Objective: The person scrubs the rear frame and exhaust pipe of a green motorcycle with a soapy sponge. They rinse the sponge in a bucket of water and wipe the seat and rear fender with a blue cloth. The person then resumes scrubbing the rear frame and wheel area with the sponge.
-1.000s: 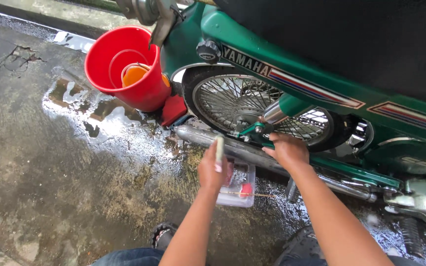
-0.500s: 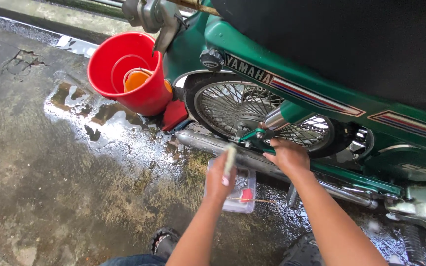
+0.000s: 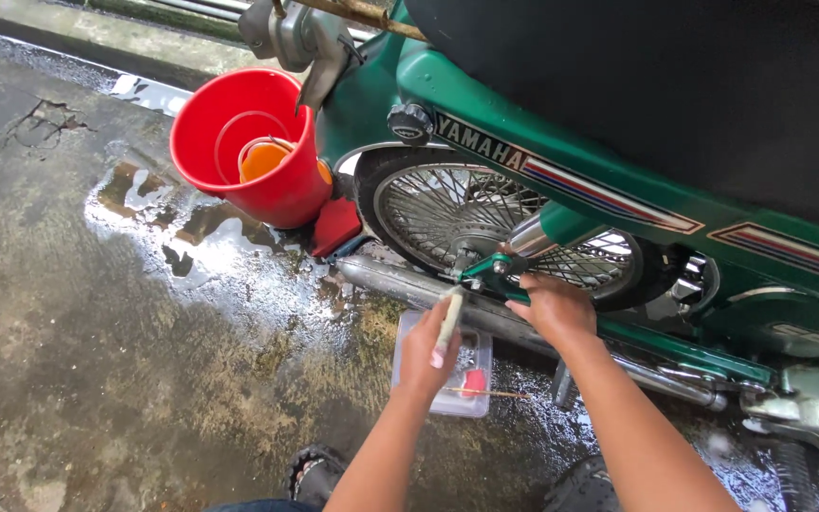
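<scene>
Fingers (image 3: 431, 334) grip one brush (image 3: 448, 320) (one bucket (image 3: 239, 142) nearby).

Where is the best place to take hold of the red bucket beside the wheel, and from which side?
Probably grip the red bucket at its upper rim on the side away from the motorcycle, coming from above. The mouth is open there, while a lever overhangs the near-wheel side.
</scene>
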